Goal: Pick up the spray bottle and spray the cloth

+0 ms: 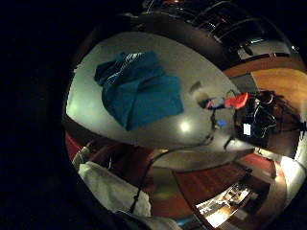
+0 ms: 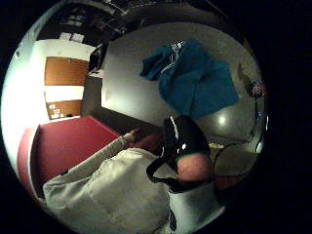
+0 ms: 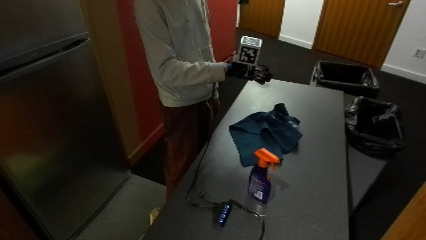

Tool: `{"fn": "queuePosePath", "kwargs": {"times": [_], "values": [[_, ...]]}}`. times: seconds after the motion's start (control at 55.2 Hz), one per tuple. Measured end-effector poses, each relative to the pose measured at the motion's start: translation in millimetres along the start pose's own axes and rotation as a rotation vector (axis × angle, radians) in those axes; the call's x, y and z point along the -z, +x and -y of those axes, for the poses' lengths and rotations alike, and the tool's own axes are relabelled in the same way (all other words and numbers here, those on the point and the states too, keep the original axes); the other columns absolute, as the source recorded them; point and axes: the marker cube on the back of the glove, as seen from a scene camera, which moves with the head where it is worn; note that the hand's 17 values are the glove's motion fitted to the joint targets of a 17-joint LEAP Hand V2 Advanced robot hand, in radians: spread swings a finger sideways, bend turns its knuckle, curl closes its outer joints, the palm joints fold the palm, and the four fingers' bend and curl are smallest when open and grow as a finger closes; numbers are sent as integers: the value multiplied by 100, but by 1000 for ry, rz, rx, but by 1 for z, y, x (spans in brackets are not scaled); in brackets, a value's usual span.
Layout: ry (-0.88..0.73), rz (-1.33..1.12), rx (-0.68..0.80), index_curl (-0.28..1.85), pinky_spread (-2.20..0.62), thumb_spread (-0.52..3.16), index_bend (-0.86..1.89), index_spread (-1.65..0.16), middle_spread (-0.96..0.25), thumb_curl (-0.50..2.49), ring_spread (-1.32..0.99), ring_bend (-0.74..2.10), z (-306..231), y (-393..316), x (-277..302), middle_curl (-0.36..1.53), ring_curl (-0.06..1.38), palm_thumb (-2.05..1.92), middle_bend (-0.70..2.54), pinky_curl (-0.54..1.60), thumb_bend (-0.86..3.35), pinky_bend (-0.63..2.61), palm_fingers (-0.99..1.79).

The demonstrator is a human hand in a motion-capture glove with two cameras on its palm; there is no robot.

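Gloved right hand point(image 3: 251, 72) raised above the far end of the grey table point(image 3: 319, 200), fingers loosely curled, holding nothing, spray bottle point(image 3: 261, 176) upright near the table's front, just beside the crumpled teal cloth point(image 3: 266, 131).

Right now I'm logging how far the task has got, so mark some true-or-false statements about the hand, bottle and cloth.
1. The purple plastic spray bottle with the orange trigger stands upright on the grey table. True.
2. The black-gloved right hand grips the bottle. False: it is raised away from the bottle, holding nothing.
3. The crumpled teal cloth lies on the table. True.
4. The bottle stands on the cloth. False: it stands beside it.
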Motion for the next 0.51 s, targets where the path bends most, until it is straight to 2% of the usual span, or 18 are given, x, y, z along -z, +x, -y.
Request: {"fn": "queuePosePath", "kwargs": {"times": [0.127,0.217,0.326,0.507], "values": [[8,42,-37,20,17,83,21,-37,-3,21,3,23,-1,10,6,13,12,60,18,20,27,38,29],[50,-27,-60,23,18,92,19,-40,-3,24,3,23,-1,10,-3,15,14,62,17,22,23,38,28],[108,40,-86,25,19,97,17,-41,-3,27,3,24,-2,18,-2,17,16,64,17,25,19,38,26],[271,105,-189,24,19,101,13,-41,-3,32,3,26,1,35,-4,22,19,68,19,29,12,42,20]]}}
